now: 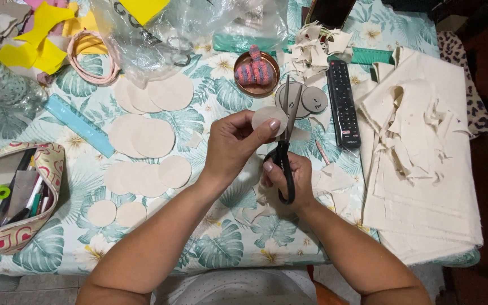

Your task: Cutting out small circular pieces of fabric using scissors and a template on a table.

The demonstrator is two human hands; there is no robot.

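The surface (142, 248), covered in a leaf-print cloth, carries everything, and the black remote control (343, 104) serves well as a landmark. Right of the remote lies a big folded stack of cream fabric (425, 186) with ragged offcuts on top. Far to its left sit rows of finished cream circles (142, 135), largest at the top, smaller below, and further left still a blue ruler (80, 125) and an open pencil case (21, 197). Just left of the remote lie two grey card templates (303, 99), and beyond them a copper dish (240, 76).

The left hand (232, 147) pinches a small fabric circle (269, 117) between thumb and fingers, held up just left of the remote's lower end. The right hand (289, 181), below it, is closed through the handles of black scissors (283, 147), blades parted and pointing up against the circle's right edge.

A clean edge seems likeliest if the left hand turns the circle into the blades, with short snips made deep in the blades rather than at the tips, and fingertips kept back from the cutting line.
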